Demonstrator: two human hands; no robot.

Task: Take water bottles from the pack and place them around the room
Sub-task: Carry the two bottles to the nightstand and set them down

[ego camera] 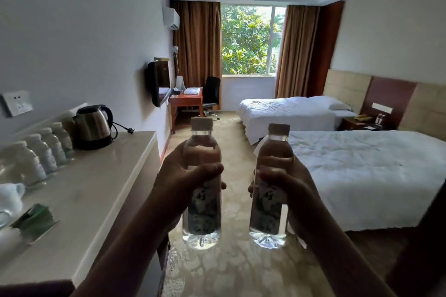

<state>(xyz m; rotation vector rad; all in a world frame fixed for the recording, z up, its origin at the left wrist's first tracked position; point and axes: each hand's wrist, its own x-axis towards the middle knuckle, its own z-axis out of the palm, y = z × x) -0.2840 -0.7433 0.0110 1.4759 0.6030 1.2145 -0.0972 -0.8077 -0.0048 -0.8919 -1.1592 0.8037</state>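
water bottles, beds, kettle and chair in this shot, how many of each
Held water bottles: 2, one in the left hand at, one in the right hand at
Water bottles on the counter: 4
Beds: 2
Kettle: 1
Chair: 1
Total: 10

pale counter [101,176], kettle [93,126], bottle row [45,149]
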